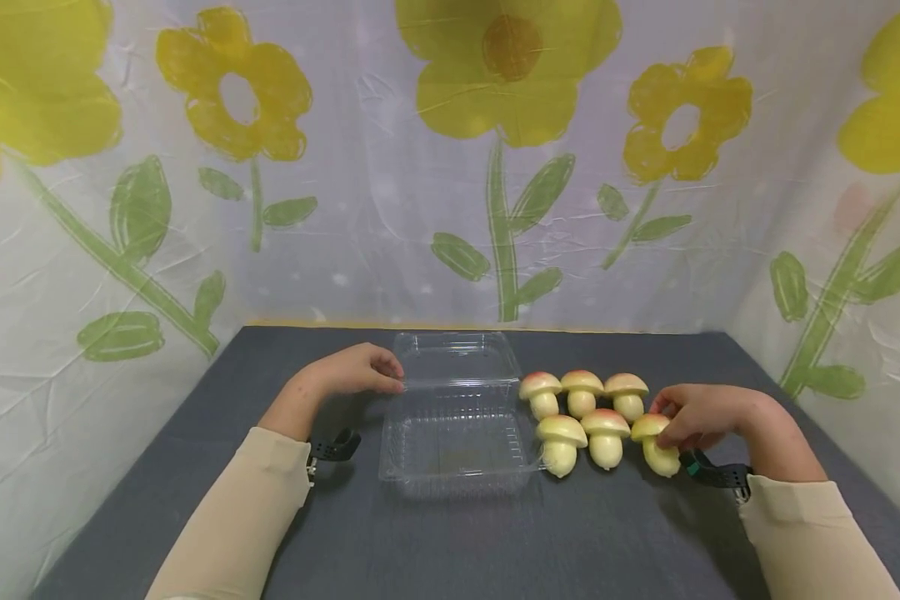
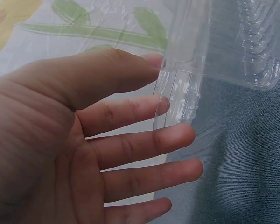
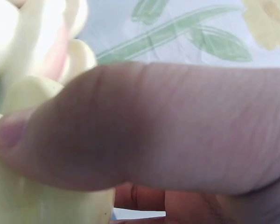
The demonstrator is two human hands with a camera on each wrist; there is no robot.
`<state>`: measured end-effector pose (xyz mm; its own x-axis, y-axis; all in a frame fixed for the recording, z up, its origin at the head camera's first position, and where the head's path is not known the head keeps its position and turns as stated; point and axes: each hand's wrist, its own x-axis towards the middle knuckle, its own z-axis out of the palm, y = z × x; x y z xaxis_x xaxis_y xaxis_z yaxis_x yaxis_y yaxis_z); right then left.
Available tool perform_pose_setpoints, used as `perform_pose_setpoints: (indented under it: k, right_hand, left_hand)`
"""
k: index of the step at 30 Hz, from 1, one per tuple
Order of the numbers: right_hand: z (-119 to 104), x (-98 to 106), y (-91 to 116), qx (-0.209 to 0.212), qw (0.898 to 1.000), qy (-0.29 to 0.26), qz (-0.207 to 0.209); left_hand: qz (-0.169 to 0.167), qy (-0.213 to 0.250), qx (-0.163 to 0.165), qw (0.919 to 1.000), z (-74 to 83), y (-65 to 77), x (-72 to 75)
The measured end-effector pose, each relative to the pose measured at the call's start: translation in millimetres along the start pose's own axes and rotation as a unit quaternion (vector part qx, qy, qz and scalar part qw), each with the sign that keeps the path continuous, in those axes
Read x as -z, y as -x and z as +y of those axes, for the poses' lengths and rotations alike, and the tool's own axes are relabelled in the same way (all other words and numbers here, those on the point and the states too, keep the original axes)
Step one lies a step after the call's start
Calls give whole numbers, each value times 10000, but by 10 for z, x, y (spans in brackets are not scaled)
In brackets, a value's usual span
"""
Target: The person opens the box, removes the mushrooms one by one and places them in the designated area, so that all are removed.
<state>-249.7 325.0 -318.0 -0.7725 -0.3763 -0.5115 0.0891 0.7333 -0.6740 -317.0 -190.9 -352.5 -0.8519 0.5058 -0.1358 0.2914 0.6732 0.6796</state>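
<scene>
My right hand holds a toy mushroom with a pale stem and yellowish cap, at the near right end of a group. In the right wrist view the thumb presses on the pale mushroom; the fingertips are mostly hidden. My left hand is at the left side of a clear plastic clamshell box, by the hinge between its lid and base. In the left wrist view the fingers are spread and fairly straight, with thumb and index tips at the box's edge.
Several more mushrooms, such as a red-capped mushroom, stand in two rows between the box and my right hand. The box's lid lies open toward the back. Dark cloth covers the table; a flowered curtain hangs behind and at the sides.
</scene>
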Motion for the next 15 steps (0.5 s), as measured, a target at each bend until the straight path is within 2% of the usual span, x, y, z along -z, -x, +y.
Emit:
perform_pose_setpoints:
  k: [9,15]
  right_hand:
    - [-55,-76,-101,-203,9996,179,128]
    - [-99,-83,-113,-429,9977,490,175]
  left_hand:
    - [-31,34,-10,10000,-51,-16,-27]
    - [-2,5,-31,10000,-62,3,-31]
